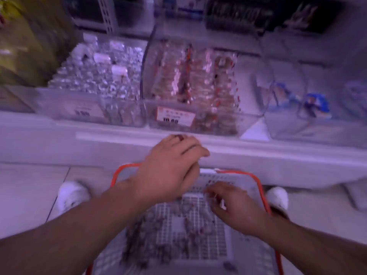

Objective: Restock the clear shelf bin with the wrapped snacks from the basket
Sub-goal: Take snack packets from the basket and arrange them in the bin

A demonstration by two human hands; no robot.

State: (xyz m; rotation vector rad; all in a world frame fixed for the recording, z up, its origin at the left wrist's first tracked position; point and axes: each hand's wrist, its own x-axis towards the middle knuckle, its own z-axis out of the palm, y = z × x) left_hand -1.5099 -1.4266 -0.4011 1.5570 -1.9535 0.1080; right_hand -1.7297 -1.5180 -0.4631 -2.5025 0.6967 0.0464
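Head view, left grip (170, 171): fingers curled, perhaps around a small snack; blur, I cannot tell.
Right grip (236, 205): fingers bent down into the basket (260, 185); hold unclear.
Wrapped snacks (151, 231): below both grips, on the basket floor.
Clear shelf bin (190, 86): above the left grip, partly filled.
Risk: a snack may catch the bin's front wall and fall.
Room: open space at the bin's right side.

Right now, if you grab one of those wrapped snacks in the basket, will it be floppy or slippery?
Probably a bit slippery: the wrapped snacks look glossy, though blurred. Likely light and crinkly, since they lie loosely scattered across the basket floor. They seem flat, so unlikely to roll.
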